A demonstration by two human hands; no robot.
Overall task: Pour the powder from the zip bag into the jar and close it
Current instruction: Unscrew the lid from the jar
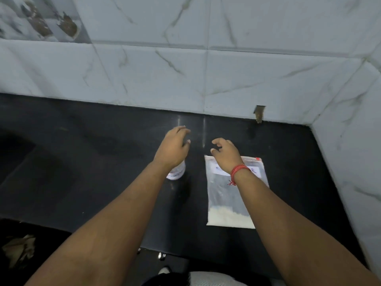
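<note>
A clear zip bag (pixel 228 195) lies flat on the black counter (pixel 92 162), with white powder gathered at its near end and a white label near its zip. My right hand (pixel 225 153) hovers over the bag's far end, fingers curled and apart, holding nothing. A small clear jar (pixel 176 173) with a white label stands to the left of the bag, mostly hidden under my left wrist. My left hand (pixel 174 148) is above and beyond the jar, fingers spread, empty. A red thread is tied round my right wrist.
A white marble-tiled wall (pixel 206 69) runs along the back of the counter and turns a corner at the right (pixel 350 151). A small notch in the tiles sits at the wall's foot (pixel 259 114). The counter's front edge is near me.
</note>
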